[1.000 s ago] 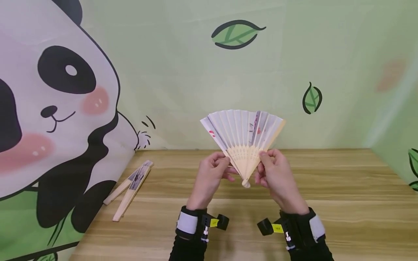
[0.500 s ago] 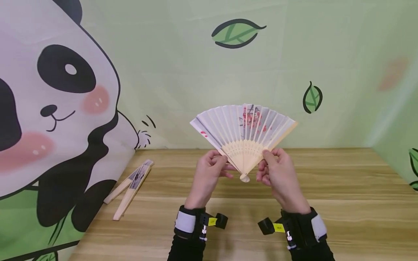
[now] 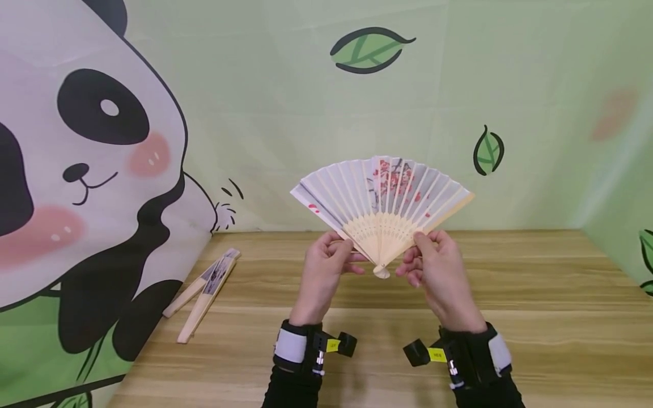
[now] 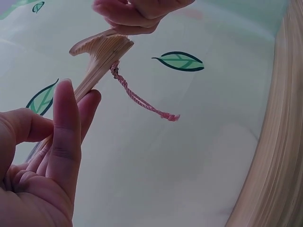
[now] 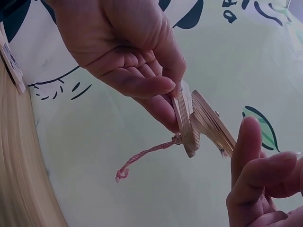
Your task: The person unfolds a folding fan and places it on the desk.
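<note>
A panda backdrop (image 3: 76, 170) fills the left side and a pale green wall with painted leaves (image 3: 368, 52) stands behind; below them runs the wooden tabletop (image 3: 535, 317), its grain going left to right; on its far left, just beside the backdrop, lie two folded fans (image 3: 204, 294) side by side, slanting toward the corner.

Above the middle of the tabletop, held up in the air in front of the wall, is the paper fan (image 3: 381, 195), spread wide with its ribs upward and its rivet end pointing down; the leaf is white with a red blossom print near the middle and a small red mark on the left edge.

The left hand (image 3: 326, 266) pinches the left outer rib between thumb and fingers; the right hand (image 3: 433, 263) pinches the right outer rib the same way; both wrists wear black bands with small cameras.

In the wrist views the bamboo ribs gather into the rivet end (image 4: 102, 47), and a short pink cord (image 5: 142, 158) hangs loose from it, touching nothing.
</note>
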`<state>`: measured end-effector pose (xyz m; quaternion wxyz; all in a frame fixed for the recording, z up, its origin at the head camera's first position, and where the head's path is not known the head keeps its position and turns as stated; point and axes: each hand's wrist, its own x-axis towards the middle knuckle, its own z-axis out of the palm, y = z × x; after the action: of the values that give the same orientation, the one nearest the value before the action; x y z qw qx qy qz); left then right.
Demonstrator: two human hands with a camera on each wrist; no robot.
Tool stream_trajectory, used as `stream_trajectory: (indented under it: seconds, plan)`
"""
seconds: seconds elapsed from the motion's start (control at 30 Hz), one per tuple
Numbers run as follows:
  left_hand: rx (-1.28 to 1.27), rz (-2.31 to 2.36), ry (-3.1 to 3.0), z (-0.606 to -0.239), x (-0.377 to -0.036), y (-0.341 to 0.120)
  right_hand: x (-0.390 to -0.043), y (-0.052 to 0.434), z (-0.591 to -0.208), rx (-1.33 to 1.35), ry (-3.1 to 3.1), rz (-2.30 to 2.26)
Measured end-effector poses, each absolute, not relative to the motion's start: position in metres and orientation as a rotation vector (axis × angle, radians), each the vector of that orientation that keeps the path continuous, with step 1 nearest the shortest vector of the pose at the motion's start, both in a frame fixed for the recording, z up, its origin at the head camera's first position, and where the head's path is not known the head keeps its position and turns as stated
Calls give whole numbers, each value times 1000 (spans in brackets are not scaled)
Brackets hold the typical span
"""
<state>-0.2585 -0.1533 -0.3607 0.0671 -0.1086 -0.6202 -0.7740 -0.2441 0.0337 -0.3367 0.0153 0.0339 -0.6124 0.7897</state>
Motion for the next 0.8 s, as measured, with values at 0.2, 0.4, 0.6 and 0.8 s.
stream_trajectory:
  seconds: [0.2, 0.4, 0.6, 0.8]
  plan:
    - [-344, -2326, -1825, -360, -258, -151, -244, 34, -337, 97, -1859, 2475]
    - [-351, -2334, -1785, -360, -259, -149, -244, 34, -337, 76, -1844, 2458]
    - [-351, -2344, -1766, -361, -259, -149, -244, 33, -338, 66, -1832, 2437]
    - [-359, -2347, -1743, -362, -260, -147, -245, 33, -338, 62, -1812, 2423]
